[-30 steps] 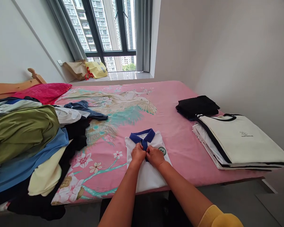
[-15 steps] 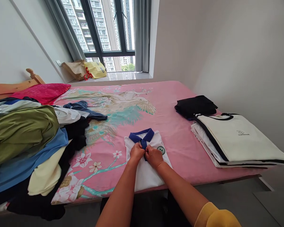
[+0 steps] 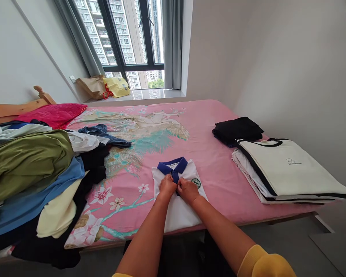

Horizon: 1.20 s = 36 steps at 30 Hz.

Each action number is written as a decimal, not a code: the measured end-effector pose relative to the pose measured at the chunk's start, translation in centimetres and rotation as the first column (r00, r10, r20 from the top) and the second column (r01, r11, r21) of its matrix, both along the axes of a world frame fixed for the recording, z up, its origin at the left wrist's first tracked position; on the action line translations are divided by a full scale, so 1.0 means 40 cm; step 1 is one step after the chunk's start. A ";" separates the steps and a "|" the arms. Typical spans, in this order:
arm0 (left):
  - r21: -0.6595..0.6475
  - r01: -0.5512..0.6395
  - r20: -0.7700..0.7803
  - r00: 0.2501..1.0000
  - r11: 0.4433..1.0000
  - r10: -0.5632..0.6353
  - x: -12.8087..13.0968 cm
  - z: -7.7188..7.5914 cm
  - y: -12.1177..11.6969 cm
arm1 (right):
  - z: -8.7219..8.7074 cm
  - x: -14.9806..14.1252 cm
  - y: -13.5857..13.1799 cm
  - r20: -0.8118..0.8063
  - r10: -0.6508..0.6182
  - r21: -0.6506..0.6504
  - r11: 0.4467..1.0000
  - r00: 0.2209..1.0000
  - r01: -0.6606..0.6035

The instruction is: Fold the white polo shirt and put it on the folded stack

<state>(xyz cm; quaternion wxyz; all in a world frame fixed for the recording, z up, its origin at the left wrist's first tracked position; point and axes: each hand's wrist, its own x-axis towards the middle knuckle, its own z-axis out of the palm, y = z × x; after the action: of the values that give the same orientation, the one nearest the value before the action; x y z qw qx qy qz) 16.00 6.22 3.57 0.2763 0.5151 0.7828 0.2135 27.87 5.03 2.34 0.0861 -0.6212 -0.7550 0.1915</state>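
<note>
A white polo shirt [image 3: 178, 217] with a blue collar and a round green badge lies folded, collar away from me, at the near edge of the bed. My left hand [image 3: 167, 186] pinches the blue button placket just below the collar. Close beside it, my right hand [image 3: 187, 189] is closed on the same placket, fingers bent inward. The fingertips nearly meet, and they hide whatever button lies between them.
Loose clothes [image 3: 29, 165] are heaped on the left, with jeans [image 3: 103, 134] at their edge. On the right are a stack of folded shirts [image 3: 300, 169] and folded black clothing [image 3: 238, 130]. A pink flowered sheet [image 3: 213, 154] covers the bed. Bags [image 3: 117, 87] stand on the windowsill.
My view has shifted very slightly. Both hands stay at the placket in nearly the same pose, and the polo shirt lies where it was.
</note>
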 end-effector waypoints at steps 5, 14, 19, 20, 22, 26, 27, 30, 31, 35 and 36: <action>0.068 0.024 0.062 0.998 0.997 -0.028 -0.009 -0.010 -0.016 | -0.005 0.001 0.002 -0.011 -0.008 0.008 1.000 1.000 0.008; 0.184 0.079 0.234 0.965 0.980 -0.121 -0.028 -0.025 -0.050 | -0.006 -0.003 0.019 -0.026 -0.009 -0.005 1.000 1.000 0.009; 0.146 0.024 0.222 0.973 0.989 -0.057 -0.020 -0.031 -0.039 | -0.001 0.000 0.042 -0.048 0.040 -0.027 0.999 0.998 -0.042; 0.134 0.017 0.214 0.976 0.991 -0.046 -0.018 -0.030 -0.036 | 0.001 0.003 0.044 -0.058 0.056 -0.030 0.998 0.997 -0.058; 0.116 0.008 0.193 0.981 0.993 -0.031 -0.015 -0.025 -0.032 | 0.006 0.011 0.045 -0.082 0.087 -0.040 0.995 0.993 -0.090; 0.099 0.009 0.147 0.989 0.995 -0.023 -0.011 -0.016 -0.029 | 0.012 0.019 0.048 -0.105 0.109 -0.067 0.991 0.989 -0.116; 0.095 0.010 0.138 0.990 0.995 -0.024 -0.010 -0.015 -0.028 | 0.011 0.018 0.050 -0.100 0.108 -0.065 0.991 0.989 -0.114; 0.081 0.011 0.125 0.992 0.997 -0.021 -0.011 -0.013 -0.028 | 0.007 0.012 0.055 -0.070 0.112 -0.039 0.993 0.991 -0.115; 0.076 0.013 0.126 0.992 0.997 -0.022 -0.012 -0.013 -0.028 | 0.005 0.010 0.056 -0.059 0.115 -0.027 0.993 0.992 -0.117; 0.063 0.044 0.149 0.987 0.997 -0.053 -0.020 -0.008 -0.029 | -0.006 0.007 0.044 -0.015 0.114 0.023 0.993 0.993 -0.113; 0.061 0.050 0.154 0.986 0.997 -0.059 -0.021 -0.007 -0.029 | -0.009 0.007 0.039 -0.004 0.107 0.034 0.994 0.994 -0.107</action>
<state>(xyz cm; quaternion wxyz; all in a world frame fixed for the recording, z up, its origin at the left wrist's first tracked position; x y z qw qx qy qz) 15.16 5.05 3.30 0.3274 0.5259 0.7380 0.2677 28.16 6.60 1.98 0.0884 -0.5776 -0.7901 0.1851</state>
